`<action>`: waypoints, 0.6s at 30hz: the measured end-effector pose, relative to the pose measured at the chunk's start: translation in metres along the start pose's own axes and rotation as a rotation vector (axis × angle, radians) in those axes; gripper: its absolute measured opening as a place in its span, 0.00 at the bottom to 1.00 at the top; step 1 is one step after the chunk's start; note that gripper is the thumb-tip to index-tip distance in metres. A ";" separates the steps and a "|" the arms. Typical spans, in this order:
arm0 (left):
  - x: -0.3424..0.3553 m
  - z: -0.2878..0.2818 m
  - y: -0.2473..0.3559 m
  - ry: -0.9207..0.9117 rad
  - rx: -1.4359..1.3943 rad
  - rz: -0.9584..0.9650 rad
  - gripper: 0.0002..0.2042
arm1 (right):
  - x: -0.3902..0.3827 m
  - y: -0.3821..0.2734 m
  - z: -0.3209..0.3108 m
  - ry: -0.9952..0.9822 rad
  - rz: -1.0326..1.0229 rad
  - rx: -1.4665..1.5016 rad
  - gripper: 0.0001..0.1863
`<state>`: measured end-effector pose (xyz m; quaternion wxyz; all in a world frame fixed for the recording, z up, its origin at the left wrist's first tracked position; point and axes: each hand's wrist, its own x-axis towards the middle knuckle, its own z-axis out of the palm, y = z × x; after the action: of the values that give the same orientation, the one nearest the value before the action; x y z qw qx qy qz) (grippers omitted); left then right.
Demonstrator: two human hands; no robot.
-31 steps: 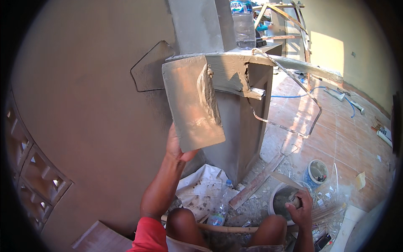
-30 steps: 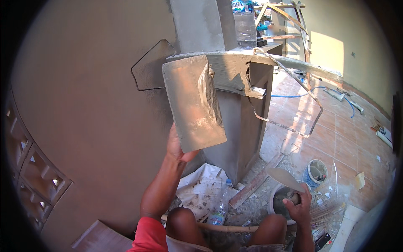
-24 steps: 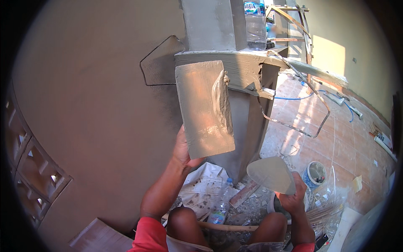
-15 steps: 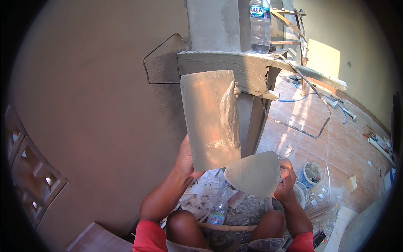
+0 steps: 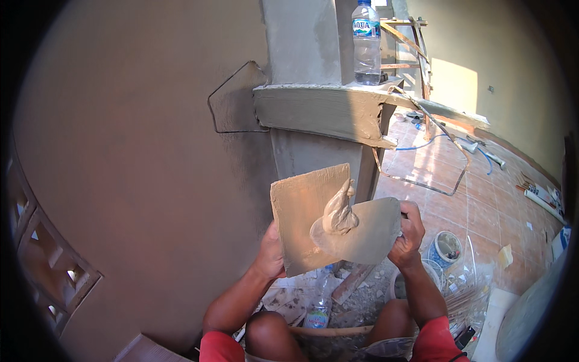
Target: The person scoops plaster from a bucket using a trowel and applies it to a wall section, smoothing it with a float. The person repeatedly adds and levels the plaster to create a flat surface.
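My left hand (image 5: pixel 269 254) is closed on the lower left edge of a rectangular plastering float (image 5: pixel 297 208), its flat face coated with a thin film of mortar. In my right hand (image 5: pixel 407 238) is a trowel (image 5: pixel 377 232) with a broad, rounded blade; its handle is mostly hidden by the fingers. The blade's tip lies over the float's face. A lump of wet mortar (image 5: pixel 339 217) sits on that tip, peaked at the top. Beyond the float stands a column with a mortar-coated ledge (image 5: pixel 316 111).
Bent wire clamps (image 5: pixel 209 108) flank the ledge, which carries a plastic water bottle (image 5: pixel 367 54). Below lie another bottle (image 5: pixel 318 304), rubble and a bucket (image 5: pixel 446 248). A plastered wall (image 5: pixel 139 163) fills the left; at right, tiled floor (image 5: pixel 482 205) holds tools and a blue hose.
The float has come lower and tilted away. The trowel has swept across its face, gathering the strip of mortar from the right edge into a lump on the blade.
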<state>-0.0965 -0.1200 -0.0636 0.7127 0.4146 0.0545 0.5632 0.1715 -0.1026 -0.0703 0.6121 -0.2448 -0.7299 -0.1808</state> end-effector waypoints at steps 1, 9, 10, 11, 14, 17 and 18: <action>-0.001 -0.004 0.003 0.010 -0.012 -0.014 0.26 | 0.002 -0.001 0.002 0.011 -0.012 0.007 0.22; 0.001 -0.040 0.041 -0.241 0.353 0.110 0.25 | 0.016 -0.013 0.012 0.056 -0.113 -0.016 0.21; -0.001 -0.051 0.043 -0.212 0.421 0.076 0.27 | 0.016 -0.014 0.013 0.064 -0.081 0.006 0.20; -0.005 -0.063 0.045 -0.177 0.490 0.042 0.28 | 0.015 -0.015 0.016 0.070 -0.046 0.033 0.19; -0.018 -0.073 0.051 -0.081 0.536 -0.004 0.31 | 0.014 -0.026 0.025 0.094 0.145 0.162 0.16; -0.027 -0.082 0.045 -0.020 0.437 0.044 0.29 | 0.008 -0.038 0.046 0.229 0.399 0.497 0.16; -0.029 -0.085 0.043 0.000 0.389 0.069 0.29 | 0.005 -0.038 0.055 0.291 0.486 0.642 0.16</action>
<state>-0.1859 -0.0987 -0.1028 0.5995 0.5462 0.1478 0.5661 0.1046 -0.1022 -0.0739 0.7787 -0.1787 -0.5763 0.1723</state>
